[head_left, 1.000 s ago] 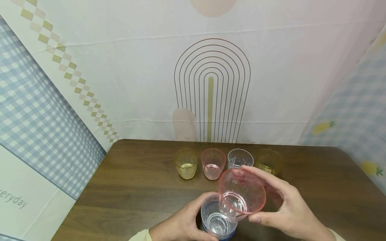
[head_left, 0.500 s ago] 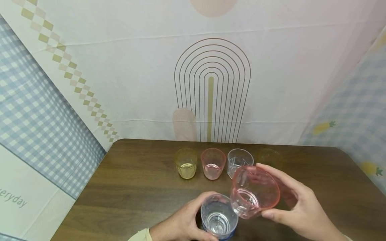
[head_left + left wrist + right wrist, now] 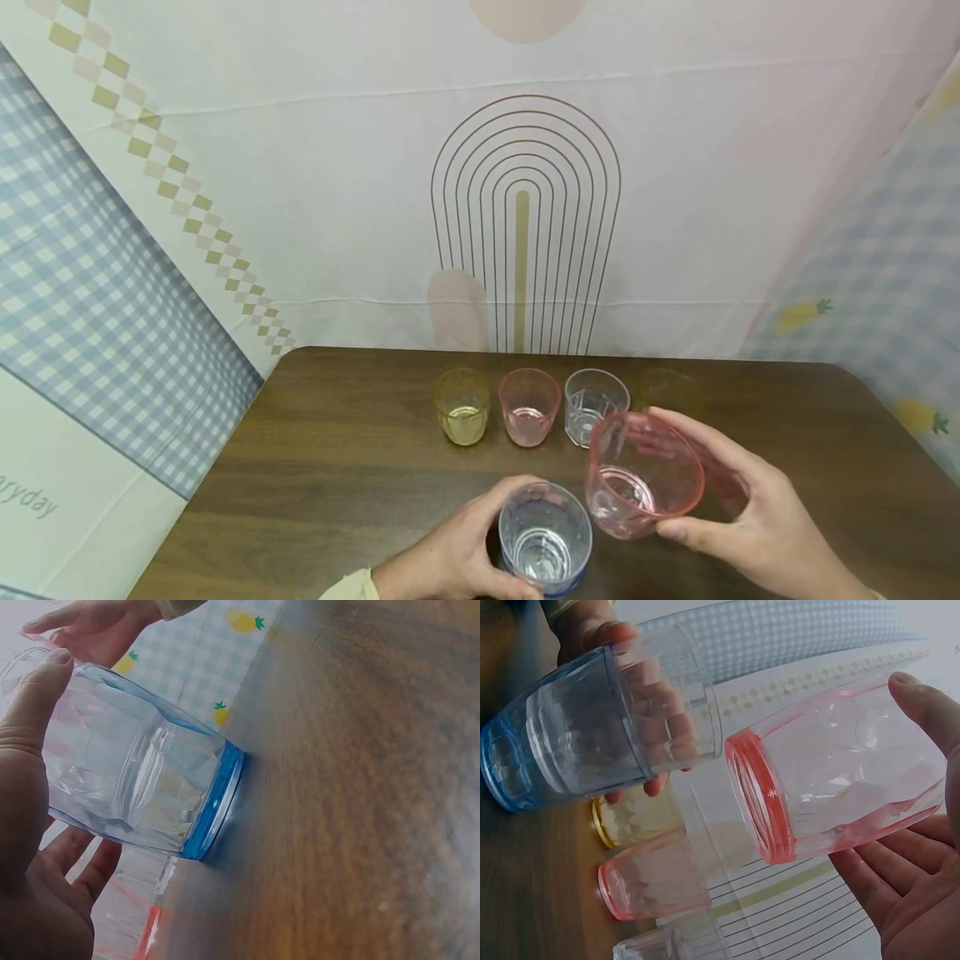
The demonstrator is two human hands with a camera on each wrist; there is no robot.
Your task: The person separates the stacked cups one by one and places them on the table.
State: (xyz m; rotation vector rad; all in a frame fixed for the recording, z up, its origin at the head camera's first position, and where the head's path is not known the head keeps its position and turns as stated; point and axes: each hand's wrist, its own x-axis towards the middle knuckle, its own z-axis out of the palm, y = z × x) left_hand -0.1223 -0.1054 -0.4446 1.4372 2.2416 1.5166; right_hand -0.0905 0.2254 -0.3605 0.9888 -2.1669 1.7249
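Observation:
My left hand (image 3: 468, 537) grips a stack of two cups, thumb on one side and fingers on the other. A clear cup (image 3: 679, 697) sits inside a blue cup (image 3: 510, 765), its upper part rising above the blue cup's rim. The blue base stands right at the tabletop in the left wrist view. In my right hand (image 3: 757, 512) a pink cup (image 3: 847, 765) is held between thumb and fingers, tilted, its mouth toward the palm. Its thick pink base points at the clear cup's rim, just right of the stack and slightly higher.
Along the back of the brown table (image 3: 337, 442) stands a row of cups: a yellow cup (image 3: 463, 408), another pink cup (image 3: 529, 408), a clear cup (image 3: 592, 404) and a faint yellow cup (image 3: 670, 387) partly behind my right hand. A patterned cloth (image 3: 360, 192) hangs behind the table.
The pink cup in my right hand has moved right, from overlapping the clear cup's mouth to beside it. My left hand and the stack have stayed in place.

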